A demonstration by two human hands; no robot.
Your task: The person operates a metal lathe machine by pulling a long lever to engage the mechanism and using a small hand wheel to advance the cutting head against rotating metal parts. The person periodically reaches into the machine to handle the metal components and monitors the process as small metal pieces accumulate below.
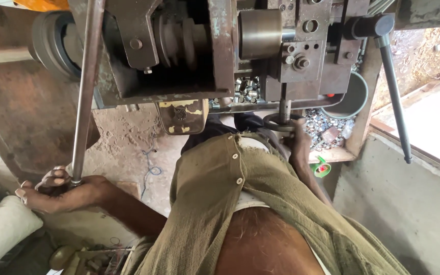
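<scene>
1. Steel first: a long grey metal lever rod (84, 91) runs from the top of the view down to the lower left, and the left hand (59, 191) is wrapped round its bottom end, fingers curled and pressed about the rod's tip.
2. Over on the other side, the right hand (297, 140) is up under the machine, at the vertical spindle (284, 109) that drops from the head. Its fingers are by a dark round ring (279, 122) right below the spindle, but the shirt and the machine cover most of them, so I cannot tell whether they pinch anything or lie spread.
3. The machine (215, 51) fills the top of the view: worn, rust-brown iron plates, a stepped pulley (179, 38) in its open frame, and a smooth brass-coloured cylinder (258, 33) just to the right of that.
4. Small shiny metal pieces (246, 89) are heaped on the ledge beneath the cylinder, and more of them lie in the wooden tray (355, 137) beside the right hand.
5. A grey round bowl (353, 97) sits at the back of that tray, near the pieces.
6. A second dark lever (395, 97) slants down at the right, well apart from both hands.
7. An olive-green shirt (230, 203) hangs open in the middle foreground, between the two arms.
8. A white sack (1, 231) lies at the lower left, near the left hand.
</scene>
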